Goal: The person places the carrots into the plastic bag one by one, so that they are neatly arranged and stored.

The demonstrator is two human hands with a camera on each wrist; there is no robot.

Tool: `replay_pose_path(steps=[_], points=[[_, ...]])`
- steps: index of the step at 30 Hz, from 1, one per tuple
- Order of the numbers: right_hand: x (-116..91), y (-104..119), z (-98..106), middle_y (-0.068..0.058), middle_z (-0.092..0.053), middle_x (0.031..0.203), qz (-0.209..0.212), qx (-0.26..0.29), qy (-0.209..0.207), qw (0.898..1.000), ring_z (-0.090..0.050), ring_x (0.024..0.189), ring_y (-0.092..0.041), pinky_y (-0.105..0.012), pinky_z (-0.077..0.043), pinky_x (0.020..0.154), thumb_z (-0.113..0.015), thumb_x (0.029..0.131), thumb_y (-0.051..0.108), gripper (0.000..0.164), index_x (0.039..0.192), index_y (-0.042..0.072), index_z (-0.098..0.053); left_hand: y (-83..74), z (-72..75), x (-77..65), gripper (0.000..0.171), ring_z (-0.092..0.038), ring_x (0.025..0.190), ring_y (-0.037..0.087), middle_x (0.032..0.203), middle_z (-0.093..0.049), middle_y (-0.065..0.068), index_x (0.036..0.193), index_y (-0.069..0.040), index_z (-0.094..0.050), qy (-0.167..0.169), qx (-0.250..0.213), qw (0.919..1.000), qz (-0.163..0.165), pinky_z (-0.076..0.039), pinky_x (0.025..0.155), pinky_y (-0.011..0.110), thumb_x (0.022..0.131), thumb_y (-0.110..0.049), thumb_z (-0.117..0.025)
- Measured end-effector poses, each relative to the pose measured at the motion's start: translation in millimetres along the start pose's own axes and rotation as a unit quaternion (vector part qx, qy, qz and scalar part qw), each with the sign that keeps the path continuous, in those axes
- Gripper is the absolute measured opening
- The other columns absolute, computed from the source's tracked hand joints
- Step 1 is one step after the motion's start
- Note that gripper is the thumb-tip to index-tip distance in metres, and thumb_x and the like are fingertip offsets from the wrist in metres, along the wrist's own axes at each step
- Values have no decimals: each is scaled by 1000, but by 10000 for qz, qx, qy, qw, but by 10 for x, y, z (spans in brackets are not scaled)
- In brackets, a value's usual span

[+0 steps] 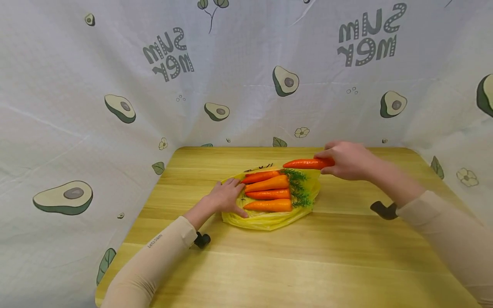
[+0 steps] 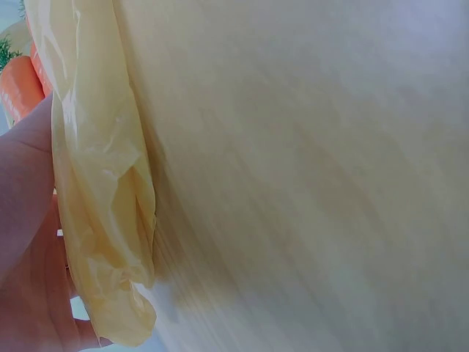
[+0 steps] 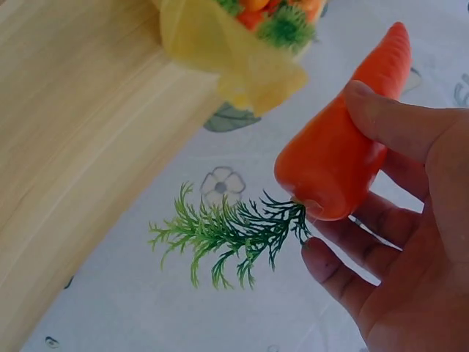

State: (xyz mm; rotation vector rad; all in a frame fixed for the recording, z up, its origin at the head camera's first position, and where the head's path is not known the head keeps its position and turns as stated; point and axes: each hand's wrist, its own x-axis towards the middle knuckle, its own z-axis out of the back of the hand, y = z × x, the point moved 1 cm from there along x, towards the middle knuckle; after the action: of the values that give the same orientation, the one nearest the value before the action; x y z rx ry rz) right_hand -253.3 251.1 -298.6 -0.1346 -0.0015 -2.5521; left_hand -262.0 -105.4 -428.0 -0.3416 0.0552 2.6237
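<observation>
My right hand [image 1: 346, 160] grips a red-orange carrot [image 3: 344, 139] by its thick end, thumb across one side and fingers on the other. The carrot's green leafy top [image 3: 234, 231] hangs by the fingertips in the right wrist view. In the head view its tip points left over the far right edge of a yellow plastic bag [image 1: 265, 223]. Several carrots [image 1: 269, 183] lie side by side on the bag, their green tops [image 1: 298, 188] toward the right. My left hand [image 1: 227, 196] rests with spread fingers on the bag's left side, by the carrot tips.
The bag lies on a wooden table [image 1: 269, 265] with rounded far corners. Behind the table and at its sides hangs a pale curtain [image 1: 246, 55] printed with avocados and lettering. A dark camera mount [image 1: 202, 240] shows below the left sleeve, another [image 1: 383, 210] by the right wrist.
</observation>
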Motion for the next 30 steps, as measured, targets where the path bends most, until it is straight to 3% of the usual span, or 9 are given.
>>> replay_pose_path(steps=[8, 19, 25, 30], points=[[71, 269, -23, 1, -58, 83, 520, -17, 1, 9986, -50, 70, -15, -32, -44, 56, -84, 82, 27, 31, 110, 18, -75, -24, 16, 9, 116, -22, 154, 31, 167, -25, 10, 160, -16, -30, 3, 6, 10000, 40, -25, 118, 63, 72, -80, -69], [237, 532, -144, -7, -64, 98, 797, 23, 232, 9965, -59, 80, -21, -40, -53, 65, -81, 84, 28, 41, 122, 14, -74, -11, 2, 33, 117, -22, 154, 31, 167, -25, 10, 160, -16, -30, 29, -12, 10000, 40, -26, 118, 63, 71, -81, -68], [319, 655, -220, -4, -63, 95, 899, 84, 420, 9950, -56, 77, -17, -36, -51, 65, -82, 84, 32, 47, 126, 14, -73, -7, -7, 43, 117, -22, 154, 31, 167, -24, 10, 160, -16, -30, 34, -13, 10000, 38, -26, 118, 62, 72, -82, -67], [379, 742, -319, -12, -69, 114, 1101, 100, 385, 9931, -67, 96, -27, -44, -58, 80, -82, 84, 31, 45, 123, 11, -73, -4, -11, 45, 116, -23, 154, 31, 166, -25, 9, 160, -17, -31, -13, -17, 10000, 42, -26, 118, 63, 71, -81, -68]])
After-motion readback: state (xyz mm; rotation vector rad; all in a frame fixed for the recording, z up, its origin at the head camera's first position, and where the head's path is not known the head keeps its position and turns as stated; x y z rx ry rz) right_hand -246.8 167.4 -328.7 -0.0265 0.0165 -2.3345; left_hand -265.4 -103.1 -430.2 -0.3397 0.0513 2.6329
